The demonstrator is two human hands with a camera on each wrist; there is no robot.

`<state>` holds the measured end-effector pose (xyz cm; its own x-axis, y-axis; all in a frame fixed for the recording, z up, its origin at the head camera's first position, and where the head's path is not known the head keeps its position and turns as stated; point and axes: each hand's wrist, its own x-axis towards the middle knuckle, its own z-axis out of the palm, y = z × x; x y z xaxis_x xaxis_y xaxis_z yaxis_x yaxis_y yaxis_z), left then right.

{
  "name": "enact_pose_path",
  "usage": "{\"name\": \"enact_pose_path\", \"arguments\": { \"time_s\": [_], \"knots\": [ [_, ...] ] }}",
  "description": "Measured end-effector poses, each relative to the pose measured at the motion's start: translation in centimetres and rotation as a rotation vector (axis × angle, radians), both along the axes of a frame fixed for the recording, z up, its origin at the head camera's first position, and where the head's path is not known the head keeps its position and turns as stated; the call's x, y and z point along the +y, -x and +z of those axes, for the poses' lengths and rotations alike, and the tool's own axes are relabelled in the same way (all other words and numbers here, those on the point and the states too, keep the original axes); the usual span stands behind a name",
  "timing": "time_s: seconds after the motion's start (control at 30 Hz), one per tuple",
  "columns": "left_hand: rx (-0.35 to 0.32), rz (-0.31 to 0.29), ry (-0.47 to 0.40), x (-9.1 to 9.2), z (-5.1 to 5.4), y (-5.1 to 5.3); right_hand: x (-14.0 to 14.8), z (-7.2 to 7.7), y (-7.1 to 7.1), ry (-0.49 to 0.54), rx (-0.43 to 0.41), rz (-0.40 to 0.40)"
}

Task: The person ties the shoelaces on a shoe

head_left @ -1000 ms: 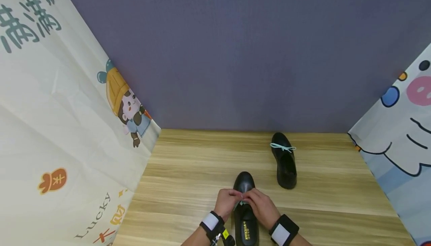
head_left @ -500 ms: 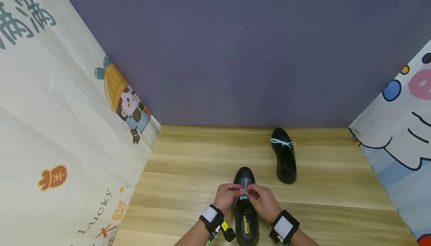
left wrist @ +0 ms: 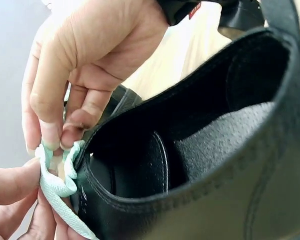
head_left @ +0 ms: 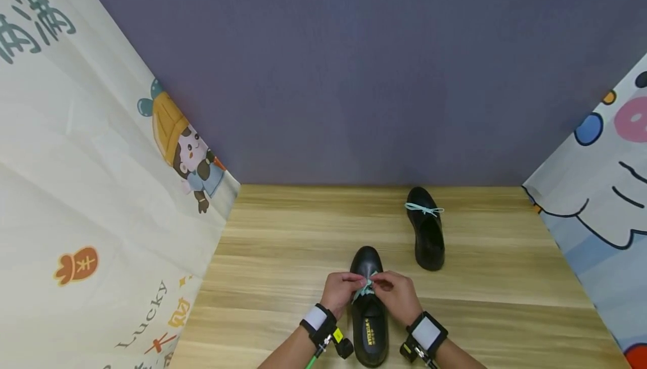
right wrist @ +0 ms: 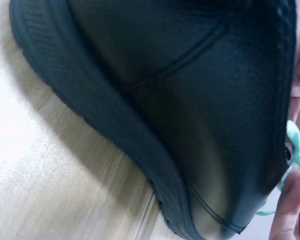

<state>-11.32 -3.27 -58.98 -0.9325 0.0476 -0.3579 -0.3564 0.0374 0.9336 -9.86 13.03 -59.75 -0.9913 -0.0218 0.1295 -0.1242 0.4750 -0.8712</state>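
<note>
A black leather shoe (head_left: 366, 259) lies on the wooden surface, toe pointing away. Across its throat runs a mint-green shoelace (head_left: 365, 290), gathered into a loose knot or loops; the exact shape is hard to tell. My left hand (head_left: 336, 295) pinches the lace from the left side of the shoe. From the other side my right hand (head_left: 401, 297) pinches it as well, fingertips close to the left hand's. Up close in the left wrist view, the lace (left wrist: 60, 186) bends between thumbs and fingers. In the right wrist view the shoe's side (right wrist: 190, 115) fills most of the picture.
A second black shoe (head_left: 429, 245) stands farther back on the right, its mint-green lace (head_left: 423, 209) tied in a bow. Behind the wooden surface (head_left: 283, 234) rises a grey-purple panel (head_left: 323, 77). Printed white sheets flank both sides. Each wrist wears a strapped camera.
Both hands stay at the shoe's lace. Their fingertips have shifted slightly, and more of the green lace shows between and below them. The whole head view has moved up a little.
</note>
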Motion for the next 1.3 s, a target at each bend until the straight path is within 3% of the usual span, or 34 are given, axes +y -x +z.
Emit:
{"name": "enact_pose_path", "arguments": {
  "time_s": [0.3, 0.47, 0.67, 0.87, 1.13, 1.3],
  "knots": [
    [0.024, 0.022, 0.02, -0.2, -0.1, -0.3, 0.0, 0.0, -0.3, -0.006, 0.01, -0.011],
    [0.046, 0.034, 0.008, -0.5, -0.3, -0.8, 0.4, -0.6, -0.7, -0.012, 0.108, -0.018],
    [0.102, 0.032, 0.042, -1.3, -0.8, -1.0, 1.3, -1.2, -0.9, -0.01, 0.264, 0.05],
    [0.12, 0.033, 0.07, -2.2, -1.3, -1.0, 2.3, -1.5, -0.9, -0.003, 0.292, 0.103],
    [0.25, -0.042, 0.316, -2.7, -2.3, -1.3, 2.8, -1.8, -1.1, -0.046, 0.334, 0.177],
    [0.349, -0.071, 0.403, -3.1, -2.9, -1.7, 3.1, -2.1, -1.2, -0.058, 0.38, 0.194]
  ]
}}
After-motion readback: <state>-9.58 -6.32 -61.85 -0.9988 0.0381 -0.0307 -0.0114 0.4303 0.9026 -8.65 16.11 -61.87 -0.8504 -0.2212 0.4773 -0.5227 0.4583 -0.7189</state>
